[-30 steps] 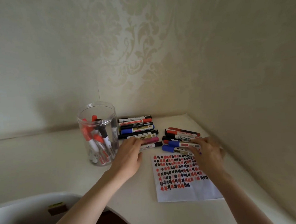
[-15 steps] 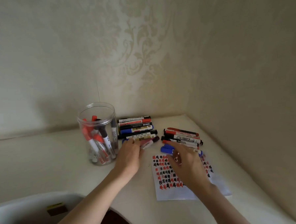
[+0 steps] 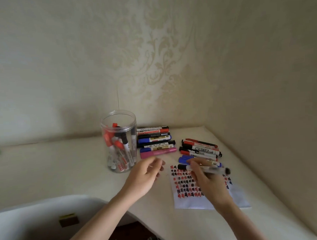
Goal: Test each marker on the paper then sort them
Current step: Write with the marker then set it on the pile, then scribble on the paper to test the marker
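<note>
A black-capped marker (image 3: 202,168) lies crosswise in the right hand (image 3: 209,181), gripped over the top edge of the paper (image 3: 237,198), cap pointing left. The left hand (image 3: 144,177) hovers empty, fingers loosely curled, above bare tabletop (image 3: 55,171) between the clear jar (image 3: 119,141) and the paper. Two marker rows (image 3: 155,141) (image 3: 200,148) lie close to the wall corner; open tabletop spreads leftward.

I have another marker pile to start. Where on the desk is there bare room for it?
Bare desk lies left of the jar, out to the wall. A second patch lies in front of the paper, toward the near edge. Crowded: from the jar to the corner, two marker rows and both hands, left, right.
</note>
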Demonstrator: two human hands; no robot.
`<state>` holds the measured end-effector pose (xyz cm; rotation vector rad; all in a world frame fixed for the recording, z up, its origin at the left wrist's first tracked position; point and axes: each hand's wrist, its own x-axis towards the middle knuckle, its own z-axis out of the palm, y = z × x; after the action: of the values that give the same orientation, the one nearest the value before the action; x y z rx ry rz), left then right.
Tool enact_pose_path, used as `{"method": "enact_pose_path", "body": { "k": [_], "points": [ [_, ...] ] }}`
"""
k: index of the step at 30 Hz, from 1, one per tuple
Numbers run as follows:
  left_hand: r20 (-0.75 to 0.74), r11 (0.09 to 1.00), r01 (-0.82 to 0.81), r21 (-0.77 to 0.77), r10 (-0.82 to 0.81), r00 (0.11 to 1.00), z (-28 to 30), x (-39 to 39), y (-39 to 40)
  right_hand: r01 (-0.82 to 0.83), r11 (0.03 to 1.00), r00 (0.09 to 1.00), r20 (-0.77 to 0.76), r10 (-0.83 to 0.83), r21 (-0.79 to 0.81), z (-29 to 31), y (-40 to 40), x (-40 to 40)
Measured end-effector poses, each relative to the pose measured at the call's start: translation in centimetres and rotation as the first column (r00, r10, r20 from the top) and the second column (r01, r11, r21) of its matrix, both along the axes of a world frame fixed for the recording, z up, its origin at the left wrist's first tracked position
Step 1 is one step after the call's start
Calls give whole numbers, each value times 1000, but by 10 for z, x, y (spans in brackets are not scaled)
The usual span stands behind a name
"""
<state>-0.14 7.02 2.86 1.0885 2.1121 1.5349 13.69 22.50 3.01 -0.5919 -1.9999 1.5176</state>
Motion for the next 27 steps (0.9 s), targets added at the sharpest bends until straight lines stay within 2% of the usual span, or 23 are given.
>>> {"method": "enact_pose_path", "body": {
  "k": [2, 3, 5, 9, 14, 17, 23, 27],
  "points": [
    [-128, 1000, 7, 1, -7, 992, -4, 2, 0, -20, 939, 1000, -13, 16, -342, 4, 0, 8],
    [-173, 999, 34, 5, -33, 984, -4, 5, 1, -45, 902, 999, -15, 43, -430, 5, 0, 10],
    [-224, 993, 113, -19, -114, 968, -5, 12, 6, -84, 875, 996, -2, 94, -477, 5, -2, 13],
    [-269, 975, 202, -94, -220, 938, -4, 28, 15, -87, 915, 996, -27, 83, -394, 1, -10, 14],
    [-343, 977, 149, -150, -193, 919, -7, 31, 20, -58, 929, 998, -44, 45, -365, -4, -18, 14],
    [-385, 961, 172, -215, -245, 890, -10, 34, 18, -34, 954, 999, -35, 25, -297, -9, -23, 13],
    [-311, 966, 189, -179, -238, 920, -12, 40, 24, 33, 982, 998, -38, -41, -185, -11, -28, 9],
    [-178, 957, 274, -93, -287, 941, -10, 44, 24, 25, 994, 998, -57, -31, -105, -7, -29, 15]
  ]
}}
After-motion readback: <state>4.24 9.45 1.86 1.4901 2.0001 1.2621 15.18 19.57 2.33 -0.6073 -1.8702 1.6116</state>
